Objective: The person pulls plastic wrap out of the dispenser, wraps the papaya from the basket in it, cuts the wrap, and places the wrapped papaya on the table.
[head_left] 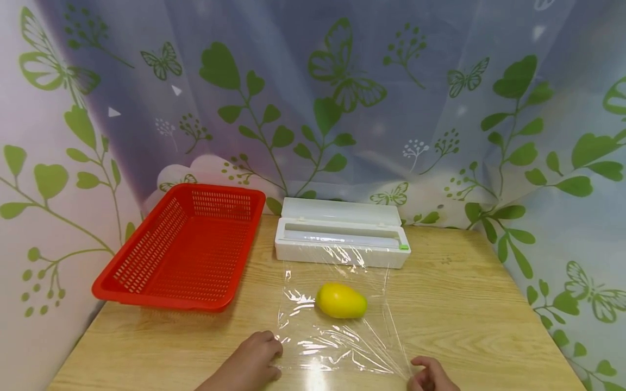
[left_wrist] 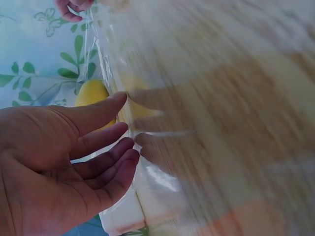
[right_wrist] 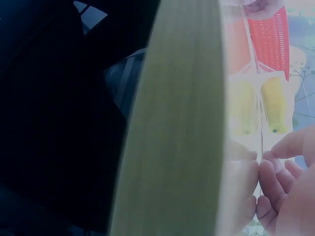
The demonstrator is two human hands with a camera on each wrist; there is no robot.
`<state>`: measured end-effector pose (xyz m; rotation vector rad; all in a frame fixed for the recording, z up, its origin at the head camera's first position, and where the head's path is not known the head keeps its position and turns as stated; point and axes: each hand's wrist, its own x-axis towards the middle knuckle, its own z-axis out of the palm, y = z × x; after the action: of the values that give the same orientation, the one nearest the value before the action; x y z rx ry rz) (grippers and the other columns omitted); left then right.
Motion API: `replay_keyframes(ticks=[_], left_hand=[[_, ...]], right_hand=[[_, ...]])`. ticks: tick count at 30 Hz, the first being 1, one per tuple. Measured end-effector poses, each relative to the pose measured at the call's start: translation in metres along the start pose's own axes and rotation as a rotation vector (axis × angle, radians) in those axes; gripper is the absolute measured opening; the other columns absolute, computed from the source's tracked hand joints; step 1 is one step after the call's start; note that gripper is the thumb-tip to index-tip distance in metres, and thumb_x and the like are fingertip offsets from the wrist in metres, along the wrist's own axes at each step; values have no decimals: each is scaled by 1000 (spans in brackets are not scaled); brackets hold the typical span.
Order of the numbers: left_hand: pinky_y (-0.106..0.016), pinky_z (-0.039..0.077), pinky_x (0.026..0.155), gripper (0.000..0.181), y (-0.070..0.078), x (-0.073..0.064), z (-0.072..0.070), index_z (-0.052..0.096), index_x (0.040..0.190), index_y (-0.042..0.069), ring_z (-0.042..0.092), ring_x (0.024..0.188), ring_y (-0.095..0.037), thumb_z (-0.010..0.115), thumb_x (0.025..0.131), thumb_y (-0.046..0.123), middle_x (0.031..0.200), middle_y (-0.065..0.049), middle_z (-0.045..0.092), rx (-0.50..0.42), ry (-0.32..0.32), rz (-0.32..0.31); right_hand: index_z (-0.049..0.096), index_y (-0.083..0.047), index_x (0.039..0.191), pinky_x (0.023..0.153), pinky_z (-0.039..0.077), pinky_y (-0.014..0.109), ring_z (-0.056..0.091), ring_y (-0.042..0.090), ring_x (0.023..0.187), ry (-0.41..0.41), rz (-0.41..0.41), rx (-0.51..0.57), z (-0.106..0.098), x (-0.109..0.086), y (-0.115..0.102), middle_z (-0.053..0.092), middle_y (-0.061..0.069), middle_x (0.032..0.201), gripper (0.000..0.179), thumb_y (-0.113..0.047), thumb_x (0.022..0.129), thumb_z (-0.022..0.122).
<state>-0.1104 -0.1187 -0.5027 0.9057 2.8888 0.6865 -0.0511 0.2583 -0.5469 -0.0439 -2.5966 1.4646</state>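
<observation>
A yellow mango [head_left: 341,300], greenish at one end, lies in the middle of a sheet of clear cling film [head_left: 318,347]. The sheet runs forward from a white cling film box [head_left: 342,255] whose lid stands up, showing the roll [head_left: 342,238] inside. At the sheet's left edge, my left hand [head_left: 251,361] rests its fingertips on the table, fingers loosely bent; the left wrist view shows nothing between thumb and fingers. My right hand [head_left: 430,374] pinches the near right corner of the film, where creases gather towards the fingers. Part of it falls below the head view.
A red plastic basket [head_left: 249,244] with slotted sides stands on the left of the wooden table [head_left: 464,304]. Behind the table hangs a curtain [head_left: 415,108] printed with leaves and butterflies. The table's near edge shows in the right wrist view.
</observation>
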Motion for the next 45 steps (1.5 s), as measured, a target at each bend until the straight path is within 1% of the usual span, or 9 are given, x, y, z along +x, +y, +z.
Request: replay_keyframes(ticks=[3,11,16,21,23,27,30,38,45], left_hand=[[-26,45,67,18,-1,-1,2,67,77,13,48,72,-9,84,72,15,79,8,51,24,26,22],[-22,43,64,21,-4,-4,7,62,66,15,45,69,-9,78,73,4,74,8,48,87,139,87],[-19,42,62,22,-3,-5,9,61,64,14,44,67,-8,73,72,-2,72,7,48,135,199,128],[-19,41,61,23,0,-7,4,58,67,17,45,69,-8,70,77,0,72,11,48,106,176,61],[-20,41,62,21,1,-7,1,59,70,19,46,71,-6,69,81,4,73,13,49,90,165,23],[-21,42,63,18,1,-5,-7,62,76,22,45,74,-3,67,88,10,75,17,51,31,136,-58],[-23,44,65,15,2,-3,-13,64,79,23,46,76,-1,67,91,14,78,18,54,-7,132,-110],[-26,53,78,13,-2,5,-22,68,84,24,55,87,-3,72,91,13,88,16,66,-75,235,-198],[-30,55,83,14,-1,15,-27,66,88,25,59,98,-10,71,93,13,97,10,66,-210,266,-285]], right_hand=[[52,-2,110,53,47,22,52,0,58,-30,27,13,-1,0,-3,53,-8,70,39,14,76,64],[64,-5,106,54,48,22,54,5,58,-117,256,-107,-8,6,-15,60,1,72,17,0,90,61],[71,-11,90,54,50,22,57,6,60,-41,261,-136,-4,3,-25,64,-2,73,13,0,90,65],[73,-14,84,51,49,20,56,0,59,50,23,-146,-1,0,-20,63,-10,72,23,9,83,70],[74,-12,86,52,49,18,57,-3,61,60,-159,-137,-3,1,-12,64,-12,75,28,14,78,73],[73,-3,99,54,46,12,56,-6,67,-30,-485,-131,-14,11,0,65,-8,81,37,21,71,73],[70,-3,103,55,44,12,54,-8,69,-88,-572,-184,-23,19,-1,63,-6,84,39,19,71,74],[73,-23,90,54,44,19,47,-7,64,-23,-306,-304,-31,26,-28,57,-23,79,23,-1,84,77],[72,-21,92,62,47,21,51,0,72,-73,-191,-203,-40,41,-42,63,-15,88,14,-7,91,72]])
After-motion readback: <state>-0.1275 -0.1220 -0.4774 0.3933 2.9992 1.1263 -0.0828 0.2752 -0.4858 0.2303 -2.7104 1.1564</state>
